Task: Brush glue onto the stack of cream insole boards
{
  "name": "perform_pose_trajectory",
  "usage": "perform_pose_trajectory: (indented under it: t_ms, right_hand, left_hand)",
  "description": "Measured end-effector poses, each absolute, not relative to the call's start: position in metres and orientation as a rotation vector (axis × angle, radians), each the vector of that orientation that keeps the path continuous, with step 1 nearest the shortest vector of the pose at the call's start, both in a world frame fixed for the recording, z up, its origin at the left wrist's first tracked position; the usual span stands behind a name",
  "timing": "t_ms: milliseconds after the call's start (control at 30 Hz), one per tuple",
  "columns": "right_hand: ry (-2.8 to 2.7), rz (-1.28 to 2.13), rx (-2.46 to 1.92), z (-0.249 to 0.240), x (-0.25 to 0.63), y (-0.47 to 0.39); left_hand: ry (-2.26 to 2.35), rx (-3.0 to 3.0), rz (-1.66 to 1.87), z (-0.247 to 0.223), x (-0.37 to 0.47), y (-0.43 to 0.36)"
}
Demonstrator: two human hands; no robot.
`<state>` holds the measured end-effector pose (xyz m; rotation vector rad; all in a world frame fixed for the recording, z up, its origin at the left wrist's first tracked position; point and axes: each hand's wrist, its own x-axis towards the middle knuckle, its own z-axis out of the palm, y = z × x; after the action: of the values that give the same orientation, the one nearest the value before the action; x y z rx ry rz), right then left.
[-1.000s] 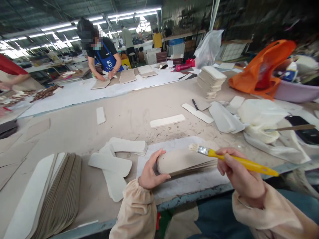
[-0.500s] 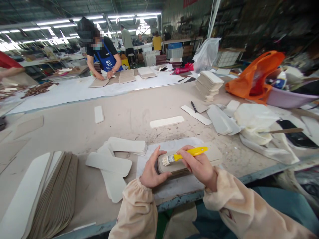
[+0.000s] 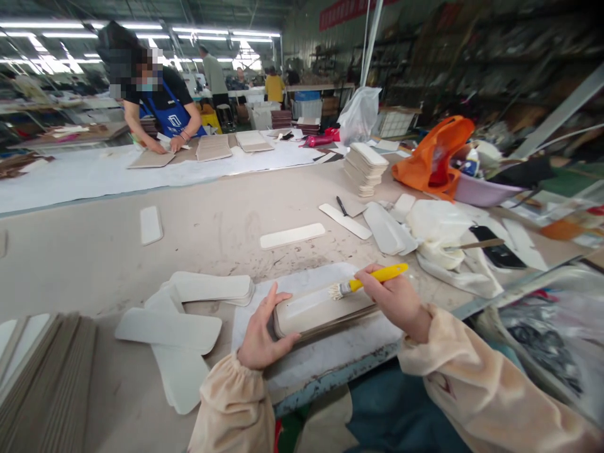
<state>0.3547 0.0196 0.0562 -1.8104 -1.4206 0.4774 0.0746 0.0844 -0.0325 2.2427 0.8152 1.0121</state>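
My right hand [image 3: 394, 299] grips a paintbrush [image 3: 377, 277] by its yellow handle, and the pale, clotted bristles rest on the top panel. That panel lies on a stack of long beige panels with rounded corners [image 3: 321, 313], and a wet-looking streak runs along its surface. My left hand [image 3: 264, 330] braces the stack's left end, thumb on the near side and fingers on the far side. Under the stack is a white sheet [image 3: 245, 314]. Left of my hand, loose off-white strips [image 3: 170, 330] lie crossed over each other.
A thick leaning stack of panels [image 3: 47, 384] fills the front left. To the right are a white plastic bag [image 3: 436, 220], a dark phone [image 3: 497, 246], an orange bag [image 3: 431, 157] and a lilac basin [image 3: 486, 190]. Across the table a co-worker [image 3: 165, 104] handles flat pieces.
The brush has moved rightward along the top panel from near its left end, leaving a streak. My left hand still braces the left end. The whole view has turned to the right.
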Motion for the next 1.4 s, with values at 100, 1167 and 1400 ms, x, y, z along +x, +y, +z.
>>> perform_pose_trajectory:
  t_ms: [100,1167,1400]
  right_hand:
    - [-1.403,0.351,-1.9,0.06,0.382,0.015]
    - [-1.453,0.414,-1.858,0.065,0.349,-0.001]
    - [-1.565,-0.01,-1.998,0.07,0.396,-0.011]
  left_hand:
    - [0.826,2.266,1.021,-0.032,0.075,0.085]
    - [0.811,2.259,1.034,-0.035,0.077,0.083]
    - [0.802,2.322,1.048,-0.034,0.077,0.083]
